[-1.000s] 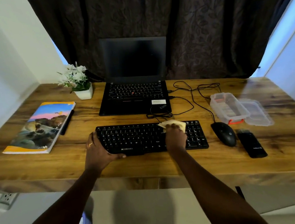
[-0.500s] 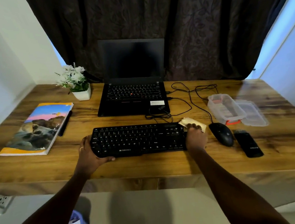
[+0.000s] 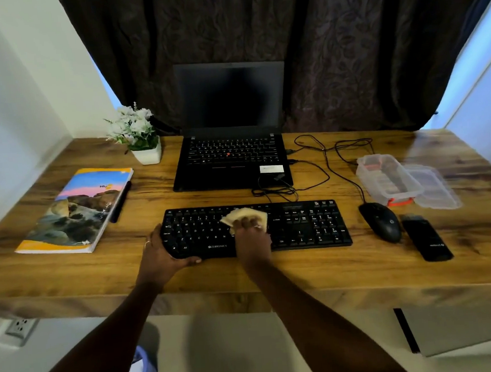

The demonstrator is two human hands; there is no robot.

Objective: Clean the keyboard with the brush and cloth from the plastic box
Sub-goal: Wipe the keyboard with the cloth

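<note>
**Cloth on the keys, both hands at the keyboard**

The black full-size keyboard (image 3: pixel 300 225) lies flat on the wood-grain desk (image 3: pixel 333 270), close to its near edge and about midway along it. The right hand (image 3: pixel 253 239) rests on the middle of the keys, fingers curled down over a crumpled pale yellow cloth (image 3: pixel 245 214) that it presses against the upper key rows. The cloth shows beyond the knuckles on the far side. The left hand (image 3: pixel 161 251) grips the near left corner of the keyboard, with the thumb laid along the near edge and the fingers wrapped at the left end.

To the right of the keyboard sits a black corded mouse (image 3: pixel 380 222), and just right of that a flat black oblong object (image 3: pixel 426 237) whose kind I cannot tell. Farther back on the right stands the clear plastic box (image 3: pixel 387 179), open, with its clear lid (image 3: pixel 434 187) beside it on the right.

Beyond the keyboard is an open black laptop (image 3: pixel 230 157) with a dark screen. A white pot of pale flowers (image 3: pixel 142 135) stands to its left. A colourful landscape-cover book (image 3: pixel 76 211) lies at the far left, with a dark pen (image 3: pixel 120 201) along its right edge.
</note>
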